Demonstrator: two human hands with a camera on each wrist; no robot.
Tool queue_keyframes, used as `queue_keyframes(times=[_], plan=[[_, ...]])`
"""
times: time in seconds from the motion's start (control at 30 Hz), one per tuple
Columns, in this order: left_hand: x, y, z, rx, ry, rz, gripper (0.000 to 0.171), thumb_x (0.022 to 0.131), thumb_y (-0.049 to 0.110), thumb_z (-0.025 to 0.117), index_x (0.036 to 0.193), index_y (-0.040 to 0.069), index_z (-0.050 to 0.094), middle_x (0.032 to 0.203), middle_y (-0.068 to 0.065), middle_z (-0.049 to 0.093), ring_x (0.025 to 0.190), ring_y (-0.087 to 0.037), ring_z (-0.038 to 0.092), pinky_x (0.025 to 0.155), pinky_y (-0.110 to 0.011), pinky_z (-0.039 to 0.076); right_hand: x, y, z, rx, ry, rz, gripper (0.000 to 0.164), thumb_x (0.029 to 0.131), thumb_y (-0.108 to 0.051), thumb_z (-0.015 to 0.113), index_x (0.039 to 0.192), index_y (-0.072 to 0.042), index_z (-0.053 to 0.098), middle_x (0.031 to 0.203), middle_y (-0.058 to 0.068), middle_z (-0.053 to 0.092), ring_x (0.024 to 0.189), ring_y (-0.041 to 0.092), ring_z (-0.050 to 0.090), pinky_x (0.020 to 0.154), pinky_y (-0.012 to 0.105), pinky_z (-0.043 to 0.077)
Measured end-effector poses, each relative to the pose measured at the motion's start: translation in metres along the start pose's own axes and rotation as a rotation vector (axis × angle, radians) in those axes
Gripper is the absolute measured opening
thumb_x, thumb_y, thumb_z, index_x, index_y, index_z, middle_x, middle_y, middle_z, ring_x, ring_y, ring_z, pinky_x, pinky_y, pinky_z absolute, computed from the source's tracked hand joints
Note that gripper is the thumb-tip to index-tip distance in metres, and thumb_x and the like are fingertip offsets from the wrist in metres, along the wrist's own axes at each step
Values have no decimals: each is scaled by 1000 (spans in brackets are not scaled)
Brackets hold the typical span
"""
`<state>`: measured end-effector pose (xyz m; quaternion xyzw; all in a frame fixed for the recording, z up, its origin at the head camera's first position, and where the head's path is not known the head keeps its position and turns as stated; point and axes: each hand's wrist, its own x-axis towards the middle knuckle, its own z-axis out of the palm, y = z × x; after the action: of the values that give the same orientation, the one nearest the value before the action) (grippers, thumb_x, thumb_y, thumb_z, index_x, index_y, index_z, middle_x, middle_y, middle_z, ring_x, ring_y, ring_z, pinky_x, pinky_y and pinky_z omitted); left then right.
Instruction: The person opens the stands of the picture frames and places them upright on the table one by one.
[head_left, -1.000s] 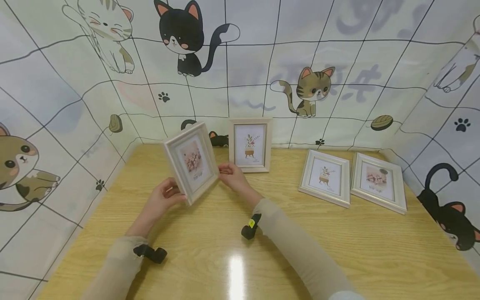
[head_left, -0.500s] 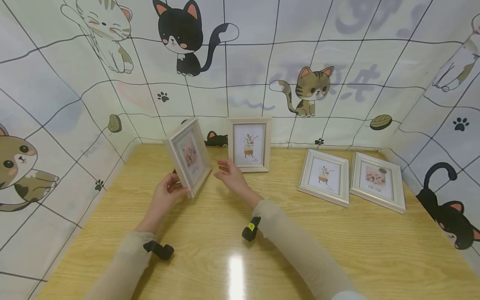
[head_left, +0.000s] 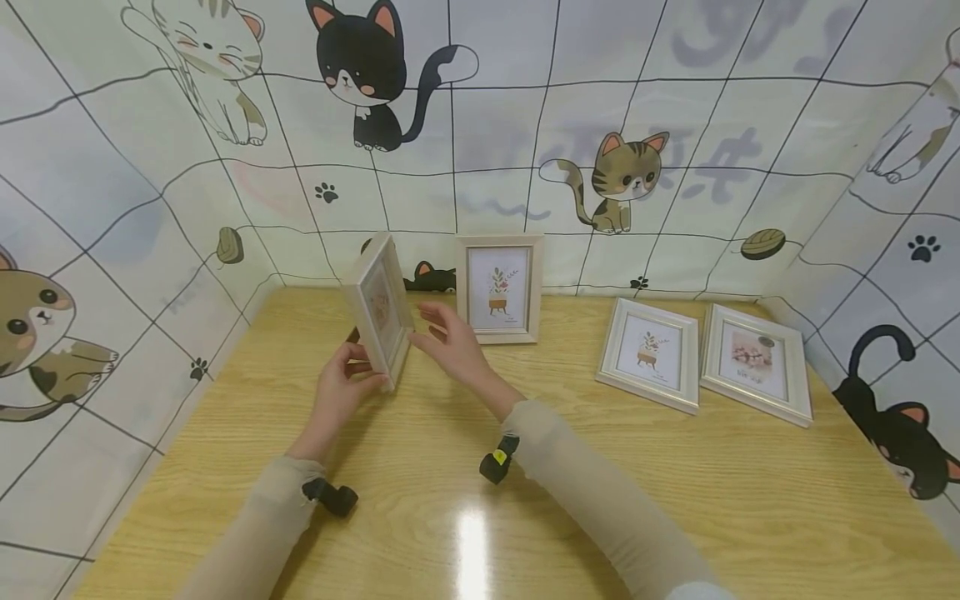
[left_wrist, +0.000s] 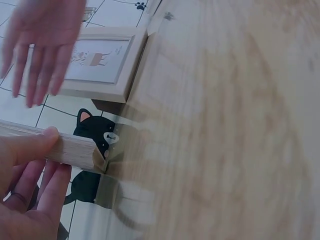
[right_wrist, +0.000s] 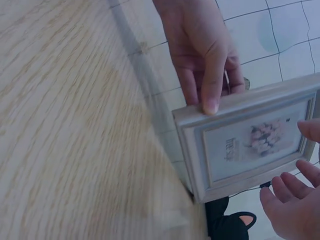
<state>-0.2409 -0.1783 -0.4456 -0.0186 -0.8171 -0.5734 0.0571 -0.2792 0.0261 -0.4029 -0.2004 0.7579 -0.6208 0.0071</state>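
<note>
My left hand (head_left: 341, 393) grips a cream picture frame (head_left: 382, 312) by its near lower corner, thumb on the front edge and fingers behind. The frame stands upright, turned so its pink flower print (right_wrist: 267, 138) faces right. In the left wrist view, only the edge of this frame (left_wrist: 72, 151) shows between thumb and fingers. My right hand (head_left: 457, 350) hovers by the frame's far side, its fingers loosely extended and holding nothing. Behind it, a second cream frame (head_left: 498, 287) with a potted plant print stands against the back wall.
Two more cream frames lie flat at the right of the wooden table (head_left: 420, 483): one with a plant print (head_left: 651, 354), the other with a pink flower print (head_left: 757, 362). A cat-patterned cloth (head_left: 495, 125) forms the walls behind and at the sides.
My right hand has let go of the held frame and shifted slightly left and back. My left hand has moved right, turning the frame until it is seen nearly edge-on.
</note>
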Motion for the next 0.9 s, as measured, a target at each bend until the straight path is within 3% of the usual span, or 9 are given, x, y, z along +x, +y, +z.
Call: queue_keyframes(times=[0.27,0.43,0.67,0.8,0.9], plan=[[0,1,9,8,20,2,40,84,-5,75,116,-5,50,127,-26,59,117,-40,61,100,-47,55,2,-16,7,45,-39,-73,56,93,-10,69,142,1,46,149,18,49,140,32,47,116,43,41],[0,0,15,14,26,11,39,83,-7,75,113,-5,50,124,-26,59,116,-40,62,99,-45,56,3,-22,12,49,-39,-105,55,91,-10,72,140,2,49,147,19,51,137,33,50,113,43,45],[-1,-2,22,62,25,51,38,81,-8,75,109,-6,50,117,-28,62,111,-41,64,93,-40,59,1,-28,19,20,-1,-150,49,90,-13,74,134,-1,55,136,14,58,126,28,59,105,28,52],[0,-1,25,75,10,36,39,80,-9,76,107,-6,48,115,-28,63,110,-40,65,94,-44,58,1,-33,21,19,6,-153,43,90,-14,74,128,-1,58,128,14,62,118,27,62,99,24,54],[-1,0,27,84,-12,10,39,80,-8,75,108,-5,48,115,-28,64,109,-41,67,94,-46,58,1,-36,24,20,8,-131,39,90,-14,74,124,-1,59,122,15,65,113,27,65,96,27,57]])
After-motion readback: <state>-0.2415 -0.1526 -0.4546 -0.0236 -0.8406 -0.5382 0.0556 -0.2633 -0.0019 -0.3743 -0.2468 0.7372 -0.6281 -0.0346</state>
